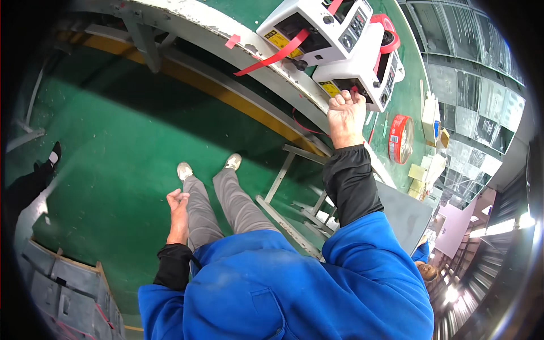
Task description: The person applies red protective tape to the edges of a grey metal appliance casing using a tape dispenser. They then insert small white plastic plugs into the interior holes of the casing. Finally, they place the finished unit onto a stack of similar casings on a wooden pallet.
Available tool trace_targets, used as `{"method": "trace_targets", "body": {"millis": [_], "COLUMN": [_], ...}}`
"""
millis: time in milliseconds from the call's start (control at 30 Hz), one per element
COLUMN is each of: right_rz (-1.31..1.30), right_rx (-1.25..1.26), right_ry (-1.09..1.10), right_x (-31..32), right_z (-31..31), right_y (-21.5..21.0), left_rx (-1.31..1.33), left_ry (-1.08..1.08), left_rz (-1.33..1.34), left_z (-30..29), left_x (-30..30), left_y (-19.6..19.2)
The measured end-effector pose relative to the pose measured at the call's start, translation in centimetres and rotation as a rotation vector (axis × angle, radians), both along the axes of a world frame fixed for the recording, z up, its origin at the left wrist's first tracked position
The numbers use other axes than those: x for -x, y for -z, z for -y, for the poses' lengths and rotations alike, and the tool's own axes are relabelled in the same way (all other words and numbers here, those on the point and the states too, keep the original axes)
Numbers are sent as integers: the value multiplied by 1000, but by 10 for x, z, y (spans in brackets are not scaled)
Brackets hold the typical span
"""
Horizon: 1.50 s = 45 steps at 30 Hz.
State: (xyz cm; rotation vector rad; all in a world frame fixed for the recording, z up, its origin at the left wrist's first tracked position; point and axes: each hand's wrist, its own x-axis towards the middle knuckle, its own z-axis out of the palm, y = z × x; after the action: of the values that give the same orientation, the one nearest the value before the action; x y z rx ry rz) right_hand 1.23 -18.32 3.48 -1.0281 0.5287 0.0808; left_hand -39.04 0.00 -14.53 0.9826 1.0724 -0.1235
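Observation:
My right hand (pixel 347 120) reaches to the outlet of the nearer white tape dispenser (pixel 345 71), its fingers closed on the end of the red tape (pixel 355 89) there. The fingertips partly hide that end. Beside it stands a second white tape dispenser (pixel 303 28), from which a long strip of red tape (pixel 277 56) hangs out over the table edge. Low over the floor, in front of my legs, my left hand (pixel 178 215) has its fingers curled and the thumb close to them. What it holds, if anything, I cannot make out.
The green-topped table (pixel 409 96) has a worn white edge. On it lie a red-sided roll (pixel 400 139) and several cardboard pieces (pixel 428 170). A metal frame (pixel 289 224) stands below. Grey crates (pixel 73 300) are at lower left; another person's leg (pixel 28 184) shows at far left.

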Motion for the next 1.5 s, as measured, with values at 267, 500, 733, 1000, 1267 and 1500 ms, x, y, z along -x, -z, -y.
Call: {"method": "trace_targets", "body": {"millis": [267,500,733,1000,1267,1500], "right_rz": [-42,38,104,150,103,68], "right_rx": [-48,-163,-111,-133,-6,100], "right_ry": [-4,-10,123,56,63,-5], "right_x": [-4,-6,-9,-7,23,24], "right_z": [1,-2,-23,-16,-11,3], "right_y": [-3,2,7,13,3,0], "left_rx": [-33,-22,9,-1,-8,-7], "left_ry": [26,14,-12,41,108,238], "left_rz": [36,26,-31,-8,67,381], "left_z": [1,-4,-20,-35,-24,12], "left_x": [-11,-11,3,8,-15,-115], "left_y": [-12,-23,-32,-17,-25,-49]}}
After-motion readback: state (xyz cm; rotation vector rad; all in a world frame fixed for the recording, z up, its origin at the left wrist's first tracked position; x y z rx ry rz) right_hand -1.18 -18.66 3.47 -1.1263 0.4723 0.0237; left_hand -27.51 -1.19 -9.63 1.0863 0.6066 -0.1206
